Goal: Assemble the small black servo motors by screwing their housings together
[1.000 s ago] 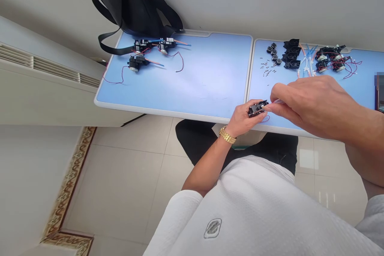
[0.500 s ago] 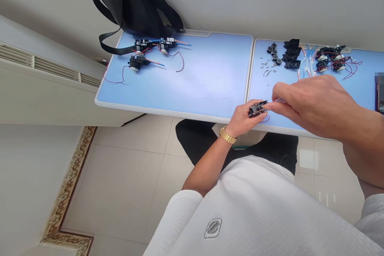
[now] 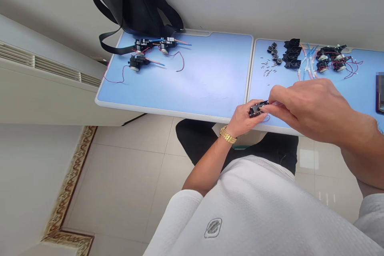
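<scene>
My left hand [image 3: 243, 119], with a gold watch on its wrist, is closed round a small black plastic assembly [image 3: 255, 110] just above the table's front edge. A thin red wire [image 3: 267, 119] hangs beside it. My right hand [image 3: 312, 106] is pinched, with thumb and forefinger touching the right end of that assembly; what lies between its fingertips is hidden. Beyond the hands lie small tubes in blue and orange [image 3: 306, 64], black plastic housings [image 3: 292, 56], small round black parts [image 3: 274, 53] and tiny scattered metal pieces [image 3: 269, 68].
Several black assemblies with red wires [image 3: 333, 59] lie at the far right, and more such units [image 3: 138, 62] at the left end. A black bag [image 3: 135, 4] leans against the wall. A dark device [image 3: 380, 96] sits at the right edge. A seam divides the blue table [image 3: 216, 76].
My right hand has shifted slightly left, its fingertips closer to the black assembly. The pale strip seen at its fingers before is now hidden. My left hand stays put.
</scene>
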`<action>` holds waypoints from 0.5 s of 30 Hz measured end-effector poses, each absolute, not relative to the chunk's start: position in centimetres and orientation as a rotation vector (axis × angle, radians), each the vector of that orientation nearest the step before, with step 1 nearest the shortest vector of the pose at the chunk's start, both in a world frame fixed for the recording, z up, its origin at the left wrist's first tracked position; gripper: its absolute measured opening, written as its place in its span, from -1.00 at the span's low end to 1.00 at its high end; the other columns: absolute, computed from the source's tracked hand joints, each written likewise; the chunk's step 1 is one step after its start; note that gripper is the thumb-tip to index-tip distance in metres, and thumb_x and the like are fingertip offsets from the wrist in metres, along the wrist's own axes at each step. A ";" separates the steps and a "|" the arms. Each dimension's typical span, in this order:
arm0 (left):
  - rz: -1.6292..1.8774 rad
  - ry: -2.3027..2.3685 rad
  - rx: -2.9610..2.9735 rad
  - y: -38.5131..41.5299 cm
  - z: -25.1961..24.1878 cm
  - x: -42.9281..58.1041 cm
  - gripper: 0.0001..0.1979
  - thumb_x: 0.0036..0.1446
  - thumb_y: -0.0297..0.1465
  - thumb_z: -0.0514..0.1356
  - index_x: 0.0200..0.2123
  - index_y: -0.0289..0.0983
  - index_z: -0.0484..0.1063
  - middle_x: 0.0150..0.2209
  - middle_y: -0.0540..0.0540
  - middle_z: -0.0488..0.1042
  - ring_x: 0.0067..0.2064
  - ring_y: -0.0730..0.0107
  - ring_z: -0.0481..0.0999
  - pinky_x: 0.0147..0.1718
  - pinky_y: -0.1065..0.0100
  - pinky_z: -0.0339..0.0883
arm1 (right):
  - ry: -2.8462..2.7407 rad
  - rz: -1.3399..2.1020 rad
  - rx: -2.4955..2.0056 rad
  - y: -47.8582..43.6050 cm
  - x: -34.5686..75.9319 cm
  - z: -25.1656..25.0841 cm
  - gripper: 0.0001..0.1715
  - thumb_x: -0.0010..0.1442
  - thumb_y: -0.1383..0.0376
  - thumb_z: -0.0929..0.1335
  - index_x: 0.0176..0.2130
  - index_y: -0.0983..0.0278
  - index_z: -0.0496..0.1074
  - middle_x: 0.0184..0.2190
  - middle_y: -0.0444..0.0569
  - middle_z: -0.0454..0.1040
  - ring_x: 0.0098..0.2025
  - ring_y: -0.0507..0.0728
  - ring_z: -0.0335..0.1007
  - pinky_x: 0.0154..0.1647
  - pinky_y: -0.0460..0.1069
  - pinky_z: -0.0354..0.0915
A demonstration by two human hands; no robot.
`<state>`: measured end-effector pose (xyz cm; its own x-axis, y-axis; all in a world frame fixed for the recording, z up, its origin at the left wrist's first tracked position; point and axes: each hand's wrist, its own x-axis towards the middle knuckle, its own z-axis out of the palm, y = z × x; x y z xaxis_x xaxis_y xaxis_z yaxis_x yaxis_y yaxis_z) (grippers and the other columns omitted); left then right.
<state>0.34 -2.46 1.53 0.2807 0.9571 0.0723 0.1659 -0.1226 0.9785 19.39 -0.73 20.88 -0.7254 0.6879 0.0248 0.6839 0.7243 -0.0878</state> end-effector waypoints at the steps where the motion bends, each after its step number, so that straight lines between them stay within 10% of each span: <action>1: 0.976 1.078 1.527 -2.5 1.4 0.4 -0.59 0.32 -0.11 0.44 0.09 -0.24 0.68 -0.22 -0.05 0.71 -0.29 0.40 0.59 -0.25 0.38 0.49 | -2.859 0.082 -1.169 -0.8 19.4 20.8 -0.45 0.68 0.03 0.14 -0.26 0.16 0.45 -0.62 -0.14 0.23 -0.54 0.11 -0.07 -0.39 0.08 -0.17; 9: 0.985 1.066 1.514 -2.5 1.6 0.4 -0.56 0.33 -0.11 0.43 0.13 -0.25 0.67 -0.22 -0.05 0.71 -0.33 0.43 0.55 -0.27 0.38 0.47 | -2.813 0.309 -1.056 -1.0 19.7 20.9 -0.63 0.65 0.16 0.16 -0.02 0.21 0.47 -0.39 -0.04 0.54 -0.40 0.17 0.32 -0.29 0.05 0.09; 15: 0.958 1.094 1.523 -2.5 2.1 0.3 -0.60 0.33 -0.14 0.42 0.12 -0.24 0.67 -0.22 -0.03 0.71 -0.30 0.41 0.56 -0.24 0.38 0.47 | -2.832 0.245 -1.071 -0.8 19.6 21.1 -0.63 0.62 0.19 0.18 -0.21 0.16 0.43 -0.52 -0.12 0.34 -0.46 0.15 0.16 -0.32 0.07 0.02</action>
<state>0.32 -2.54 2.08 0.2799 0.9588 0.0496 0.1757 -0.1020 0.9792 19.61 -0.76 21.12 -0.7466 0.6640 0.0403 0.6472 0.7391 -0.1869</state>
